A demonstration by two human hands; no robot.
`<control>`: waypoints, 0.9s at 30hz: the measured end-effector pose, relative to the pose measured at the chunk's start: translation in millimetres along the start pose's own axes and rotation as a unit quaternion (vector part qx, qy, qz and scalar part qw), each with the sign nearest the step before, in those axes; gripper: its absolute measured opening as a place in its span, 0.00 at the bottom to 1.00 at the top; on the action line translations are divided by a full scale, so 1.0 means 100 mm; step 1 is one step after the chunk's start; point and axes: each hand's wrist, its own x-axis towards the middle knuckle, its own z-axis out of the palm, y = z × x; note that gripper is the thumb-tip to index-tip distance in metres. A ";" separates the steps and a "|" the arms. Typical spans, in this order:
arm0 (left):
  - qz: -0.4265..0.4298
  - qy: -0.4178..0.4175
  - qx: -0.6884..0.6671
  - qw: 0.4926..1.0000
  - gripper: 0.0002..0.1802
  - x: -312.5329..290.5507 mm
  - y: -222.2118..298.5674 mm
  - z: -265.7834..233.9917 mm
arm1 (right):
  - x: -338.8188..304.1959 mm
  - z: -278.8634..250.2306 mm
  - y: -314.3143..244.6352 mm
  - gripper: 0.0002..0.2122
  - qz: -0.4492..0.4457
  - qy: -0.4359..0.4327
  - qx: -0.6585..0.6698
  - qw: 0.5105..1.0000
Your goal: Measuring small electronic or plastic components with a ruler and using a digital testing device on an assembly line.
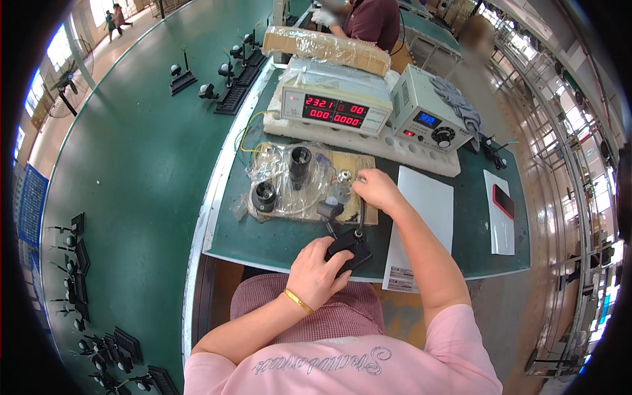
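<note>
A small black floodlight [355, 250] with a finned body sits at the near edge of the bench, and my left hand [315, 271] is closed round its left side. A sensor head [330, 208] on a short arm sticks up from the lamp. From the lamp a dark cable [361, 214] runs up to my right hand [380, 191], whose fingers are pinched at its far end; the wire tips are hidden. Just left of those fingertips is a round metal fitting [344, 176] on a board [365, 162]. Two black round sockets [300, 158] [264, 196] stand on the board's film-covered left part.
Behind the board stand a meter [339, 113] with red digits and a grey power supply [428, 118] with a knob, both on white foam [421, 157]. White paper [424, 210] lies right, then a red phone [503, 201]. Several floodlights [230, 99] line the left bench; a person [372, 23] sits beyond.
</note>
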 end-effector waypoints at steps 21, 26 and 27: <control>-0.016 0.020 -0.081 0.996 0.20 -0.05 -0.09 0.15 | 0.01 0.04 0.06 0.15 -0.073 0.033 0.017 0.997; 0.004 0.020 -0.033 0.999 0.21 -0.09 -0.05 0.15 | -0.04 0.04 0.06 0.14 -0.066 0.057 0.002 0.996; -0.002 0.027 -0.026 0.999 0.21 -0.11 -0.05 0.12 | -0.06 0.03 0.03 0.13 -0.047 0.044 0.001 0.998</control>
